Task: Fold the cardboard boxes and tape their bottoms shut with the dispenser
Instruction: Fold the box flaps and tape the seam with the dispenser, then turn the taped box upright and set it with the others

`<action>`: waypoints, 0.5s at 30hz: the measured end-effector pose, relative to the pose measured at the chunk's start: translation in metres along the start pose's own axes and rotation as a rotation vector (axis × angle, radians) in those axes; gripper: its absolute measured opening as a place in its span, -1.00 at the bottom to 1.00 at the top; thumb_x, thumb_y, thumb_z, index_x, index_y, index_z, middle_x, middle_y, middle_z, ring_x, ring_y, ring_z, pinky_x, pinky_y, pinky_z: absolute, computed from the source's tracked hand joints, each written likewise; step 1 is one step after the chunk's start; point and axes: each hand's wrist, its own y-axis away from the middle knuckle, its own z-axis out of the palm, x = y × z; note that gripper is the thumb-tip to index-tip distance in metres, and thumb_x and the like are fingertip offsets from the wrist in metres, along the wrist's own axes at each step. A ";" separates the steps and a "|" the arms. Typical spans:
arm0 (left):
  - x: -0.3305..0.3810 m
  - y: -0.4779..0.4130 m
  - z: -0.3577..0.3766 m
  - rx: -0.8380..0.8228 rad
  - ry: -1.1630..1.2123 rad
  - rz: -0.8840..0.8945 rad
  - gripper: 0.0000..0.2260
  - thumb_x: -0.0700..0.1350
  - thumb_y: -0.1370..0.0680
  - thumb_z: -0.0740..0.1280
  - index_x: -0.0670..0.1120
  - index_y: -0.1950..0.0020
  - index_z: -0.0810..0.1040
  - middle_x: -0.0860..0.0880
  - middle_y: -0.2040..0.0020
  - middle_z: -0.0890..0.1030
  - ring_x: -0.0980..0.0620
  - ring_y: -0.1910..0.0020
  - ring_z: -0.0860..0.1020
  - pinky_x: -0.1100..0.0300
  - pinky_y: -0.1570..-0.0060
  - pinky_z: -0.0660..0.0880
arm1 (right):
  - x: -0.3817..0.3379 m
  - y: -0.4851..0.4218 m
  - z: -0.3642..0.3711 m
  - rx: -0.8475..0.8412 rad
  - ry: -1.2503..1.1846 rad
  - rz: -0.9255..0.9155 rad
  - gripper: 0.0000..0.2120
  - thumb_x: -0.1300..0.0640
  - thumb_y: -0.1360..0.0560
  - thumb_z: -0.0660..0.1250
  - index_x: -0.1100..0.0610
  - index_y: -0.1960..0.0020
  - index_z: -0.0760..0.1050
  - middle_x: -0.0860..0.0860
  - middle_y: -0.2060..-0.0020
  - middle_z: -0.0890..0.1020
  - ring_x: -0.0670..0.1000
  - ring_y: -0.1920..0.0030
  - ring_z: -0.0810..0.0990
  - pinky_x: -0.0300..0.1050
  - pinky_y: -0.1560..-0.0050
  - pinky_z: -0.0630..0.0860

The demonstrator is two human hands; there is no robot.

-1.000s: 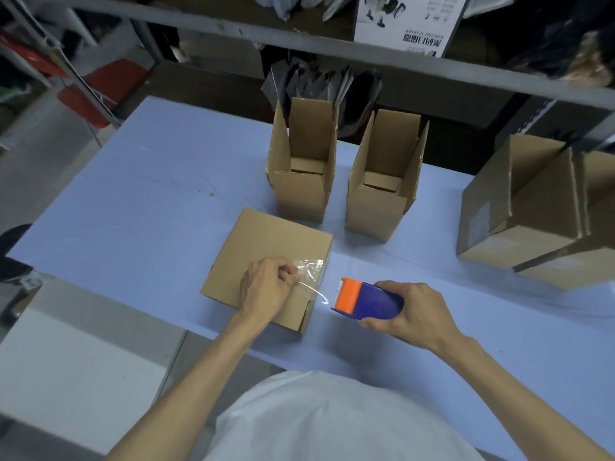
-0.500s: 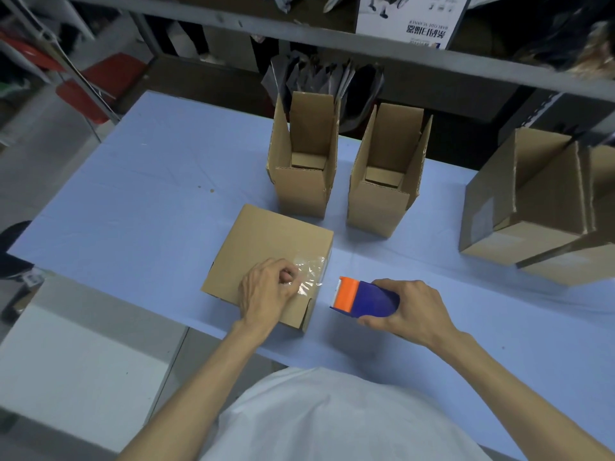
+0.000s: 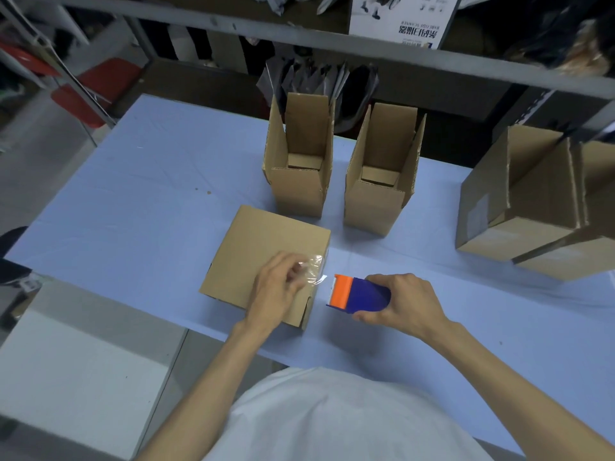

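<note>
Dispenser (image 3: pixel 361 293) in right grip (image 3: pixel 401 302), beside box (image 3: pixel 263 244)

the near box (image 3: pixel 263 254) lies on the table (image 3: pixel 133 207); dispenser (image 3: pixel 359 292) just right of it, two open boxes (image 3: pixel 301 168) behind it, big boxes (image 3: pixel 532 201) far right.

Blue table cover (image 3: pixel 133 194), grey shelf rail (image 3: pixel 233 23) across the top, white printed carton (image 3: pixel 402 18) above it, red chair (image 3: pixel 96 91) far left, white panel (image 3: pixel 76 377) bottom-left.
</note>
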 end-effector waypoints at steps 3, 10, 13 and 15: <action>-0.001 -0.004 0.005 -0.126 0.056 -0.017 -0.76 -0.38 -0.42 0.41 -0.11 -0.01 0.64 0.02 0.09 0.53 0.11 0.15 0.51 0.41 0.09 0.42 | -0.007 -0.010 0.003 -0.053 0.079 -0.001 -0.58 -0.34 -0.23 0.42 -0.05 0.11 0.49 -0.13 0.29 0.60 -0.05 0.28 0.52 -0.29 0.41 0.27; -0.002 -0.007 0.003 -0.133 -0.067 0.067 -0.68 -0.42 -0.42 0.33 -0.07 -0.04 0.62 0.02 0.09 0.48 0.15 0.09 0.49 0.33 0.07 0.42 | -0.022 -0.025 0.021 -0.083 0.343 0.029 -0.65 -0.19 -0.35 0.38 0.06 0.09 0.43 0.03 0.17 0.59 0.12 0.17 0.59 -0.14 0.29 0.29; -0.004 -0.007 0.002 -0.258 -0.298 0.155 -0.75 -0.23 -0.43 0.31 0.07 -0.02 0.56 0.08 0.10 0.38 0.09 0.09 0.40 0.21 0.23 0.35 | -0.005 -0.014 0.016 0.070 0.233 0.121 -0.61 -0.27 -0.31 0.36 0.01 0.07 0.46 -0.03 0.26 0.57 0.08 0.23 0.58 -0.15 0.39 0.19; -0.001 -0.008 0.003 -0.297 -0.416 0.172 -0.91 -0.06 -0.45 0.31 0.09 0.07 0.48 0.10 0.13 0.33 0.08 0.12 0.35 0.21 0.28 0.22 | 0.003 -0.008 0.016 0.133 0.204 0.150 -0.56 -0.28 -0.34 0.36 0.01 -0.03 0.45 -0.02 0.22 0.56 0.09 0.21 0.57 -0.14 0.38 0.21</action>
